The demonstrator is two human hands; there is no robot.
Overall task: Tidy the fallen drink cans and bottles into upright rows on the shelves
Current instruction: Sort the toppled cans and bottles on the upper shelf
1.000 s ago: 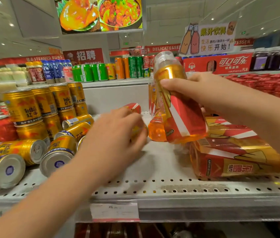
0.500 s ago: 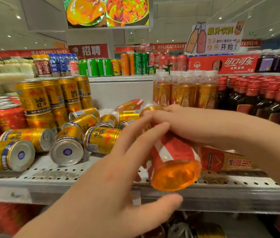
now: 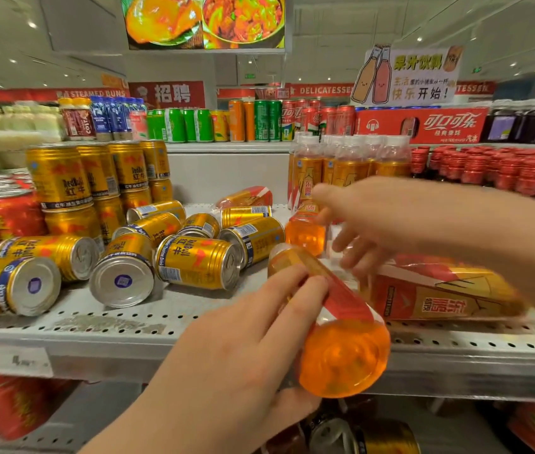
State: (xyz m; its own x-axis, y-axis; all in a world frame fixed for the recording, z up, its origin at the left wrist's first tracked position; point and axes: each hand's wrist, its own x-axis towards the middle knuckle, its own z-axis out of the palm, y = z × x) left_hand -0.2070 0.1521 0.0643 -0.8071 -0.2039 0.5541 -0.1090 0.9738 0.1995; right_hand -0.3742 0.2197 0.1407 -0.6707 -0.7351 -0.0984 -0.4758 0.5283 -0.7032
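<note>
Head, left hand [image 3: 236,348] grips bottle [image 3: 341,355], right hand [image 3: 367,217] outstretched

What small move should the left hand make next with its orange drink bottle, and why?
Probably tip the orange drink bottle upright and stand it with the upright bottles behind: the left hand grips it lying on its side, base jutting past the shelf edge.

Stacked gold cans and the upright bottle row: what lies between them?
Head view: one fallen red-labelled bottle and several fallen gold cans lie there on the shelf.
</note>
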